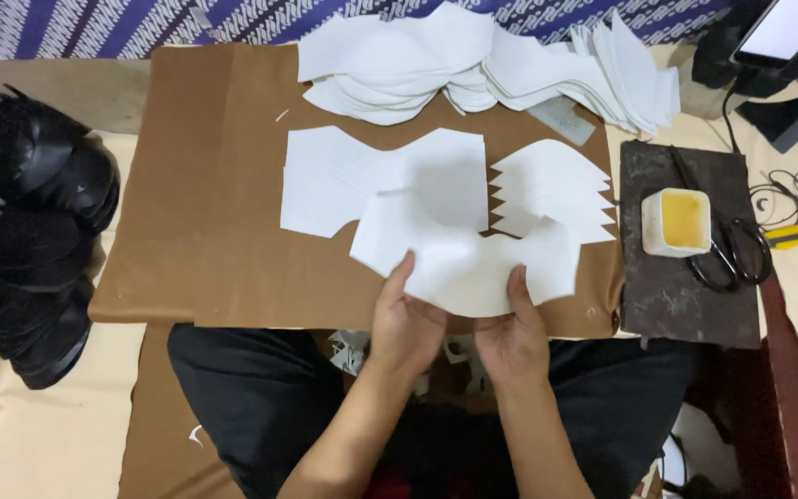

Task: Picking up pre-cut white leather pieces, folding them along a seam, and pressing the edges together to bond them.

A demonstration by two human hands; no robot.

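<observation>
- While both hands sit at the near edge of the brown board (233, 185), we note the left hand (405, 323) and right hand (512, 337) together pinching one curved white cut piece (473, 263).
- Left thumb lies on top of the piece, the other fingers tucked under it; right thumb likewise on top, fingers beneath. Grip closed on the sheet on both sides.
- That piece is lifted slightly at its near edge, overlapping the flat white stack (353, 180) behind it on the board.
- Just right of it we see a fanned stack of notched white pieces (551, 189), their points stepping down.
- At the far edge of the board: a large heap of white cutouts (473, 65), spilling to the right.
- Right of the board, a dark slab (676, 296) carries a small square cup of yellow glue (676, 222) and black scissors (731, 254), touching the cup's side.
- Far left: a pile of black shoe uppers (34, 212).
- Dark trousers (260, 407) fill the lower view.
</observation>
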